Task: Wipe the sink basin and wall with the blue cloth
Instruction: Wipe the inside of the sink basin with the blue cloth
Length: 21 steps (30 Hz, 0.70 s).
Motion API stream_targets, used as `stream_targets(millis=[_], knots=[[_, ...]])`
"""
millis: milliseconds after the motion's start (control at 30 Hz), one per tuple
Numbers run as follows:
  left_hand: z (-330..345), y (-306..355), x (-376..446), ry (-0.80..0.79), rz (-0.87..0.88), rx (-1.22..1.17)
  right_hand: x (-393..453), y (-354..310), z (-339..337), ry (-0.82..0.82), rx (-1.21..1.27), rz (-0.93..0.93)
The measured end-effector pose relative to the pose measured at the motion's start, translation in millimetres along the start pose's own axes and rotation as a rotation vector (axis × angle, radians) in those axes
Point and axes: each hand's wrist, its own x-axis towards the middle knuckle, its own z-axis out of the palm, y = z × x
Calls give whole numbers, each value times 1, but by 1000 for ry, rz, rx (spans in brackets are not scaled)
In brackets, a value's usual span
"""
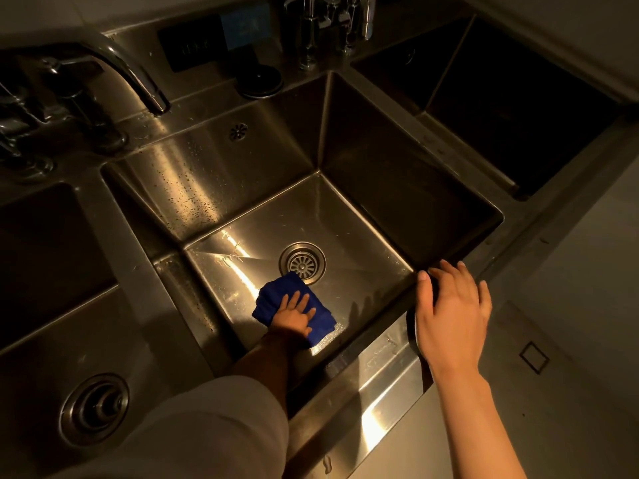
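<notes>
Blue cloth flat on steel sink basin floor, L hand grip spread on it, R hand apart on rim, dim rm

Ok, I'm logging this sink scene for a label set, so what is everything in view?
sink basin: one, steel, centre
drain: one, metal, basin floor
blue cloth: one, blue, basin floor, touching the drain's near edge
overflow hole: one, back wall
faucet: one, chrome, upper left
side basins: two, dark, either side
round cap: one, dark, back ledge
left hand: pressed flat on cloth
right hand: open, on front rim
</notes>
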Motion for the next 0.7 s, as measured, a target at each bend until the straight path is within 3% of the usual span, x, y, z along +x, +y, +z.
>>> stream_targets(millis=[367, 533, 700], knots=[[3, 1, -10, -144, 119, 32, 0, 1, 2, 12, 55, 14], [2, -2, -11, -100, 89, -63, 0, 1, 2, 13, 57, 16], [10, 2, -9, -53, 123, 49, 1, 1, 2, 20, 62, 17]])
